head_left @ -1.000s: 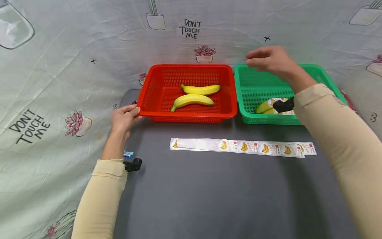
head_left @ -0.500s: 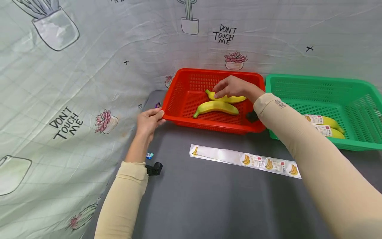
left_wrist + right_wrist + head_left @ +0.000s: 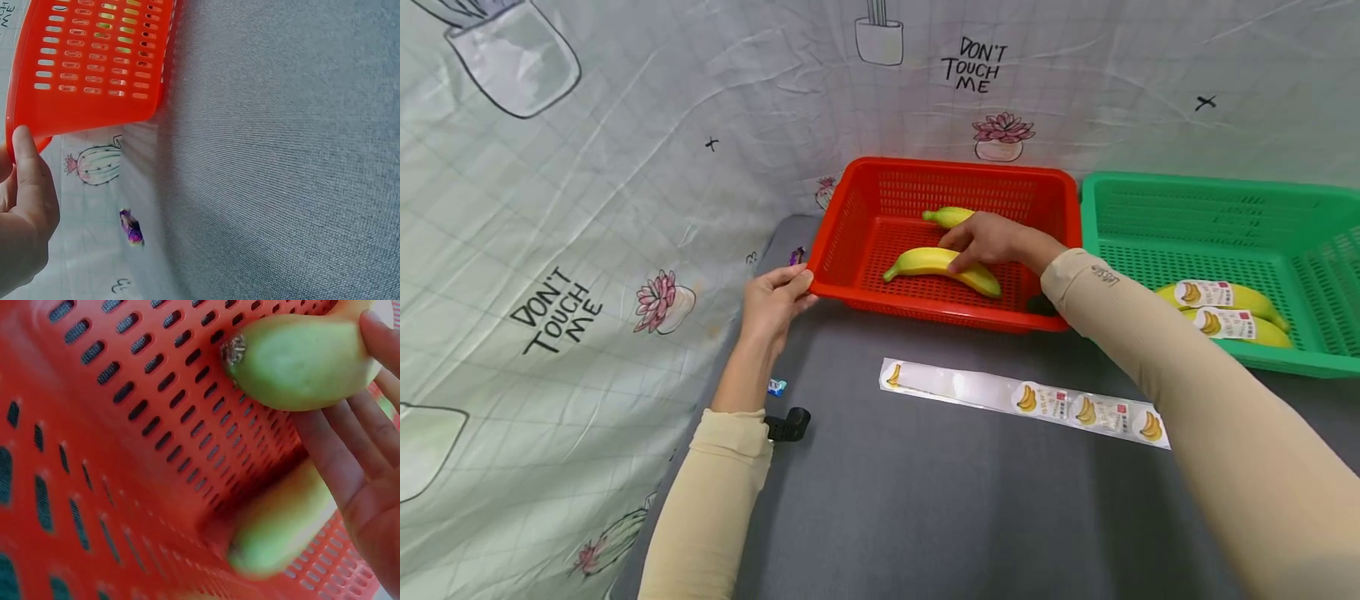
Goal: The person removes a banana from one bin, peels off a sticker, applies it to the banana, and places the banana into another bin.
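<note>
My left hand (image 3: 775, 304) pinches the near left corner of the red basket (image 3: 850, 293), thumb on top of the rim; the left wrist view shows the thumb lying on that rim. Inside the basket my right hand (image 3: 992, 237) grips the nearer yellow banana (image 3: 921, 261). In the right wrist view the thumb is on one side of this banana (image 3: 300, 362) and the fingers are on the other. Behind it lies a second banana (image 3: 947, 217), partly hidden by the right hand. No label shows on the visible parts of either banana.
At the right stands a green basket (image 3: 1210, 179) holding two bananas with labels (image 3: 1206, 293). A strip of banana stickers (image 3: 955, 385) lies on the grey table (image 3: 925, 500), its right end behind my sleeve. Small wrappers (image 3: 777, 387) lie near the left edge. A printed cloth hangs behind.
My right hand has come from above the green basket leftward into the red basket and taken hold of the nearer banana. The left hand stays on the rim. The head view has shifted.
</note>
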{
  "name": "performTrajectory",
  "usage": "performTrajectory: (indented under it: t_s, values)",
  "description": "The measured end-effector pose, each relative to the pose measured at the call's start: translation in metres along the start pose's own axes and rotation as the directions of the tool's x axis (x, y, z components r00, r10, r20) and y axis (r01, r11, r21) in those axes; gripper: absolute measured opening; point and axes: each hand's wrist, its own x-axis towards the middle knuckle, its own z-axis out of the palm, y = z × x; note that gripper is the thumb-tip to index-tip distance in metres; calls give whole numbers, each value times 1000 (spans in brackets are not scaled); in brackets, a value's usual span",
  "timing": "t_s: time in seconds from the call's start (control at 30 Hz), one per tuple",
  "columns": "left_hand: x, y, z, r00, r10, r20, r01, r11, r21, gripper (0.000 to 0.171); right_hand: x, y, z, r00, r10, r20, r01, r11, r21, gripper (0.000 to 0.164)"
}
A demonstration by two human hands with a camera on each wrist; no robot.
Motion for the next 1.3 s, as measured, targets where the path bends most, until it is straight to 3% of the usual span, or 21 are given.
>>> performTrajectory:
  t_s: [0.23, 0.8, 1.13, 1.3]
  values:
    - [0, 0, 1, 1000, 2, -12, -2, 1000, -8, 41, -2, 1, 1, 1000, 18, 6, -18, 998, 63, 48]
    - [-1, 4, 3, 999, -3, -37, 3, 1000, -21, 38, -3, 1, -2, 999, 35, -8, -34, 996, 78, 47]
    - [-5, 5, 8, 999, 1, -51, -1, 1000, -13, 38, -26, -15, -25, 999, 23, -41, -19, 995, 102, 53]
    - [-6, 3, 8, 999, 4, -51, -3, 1000, 8, 38, -61, -31, -49, 990, -26, -136, 43, 991, 123, 54]
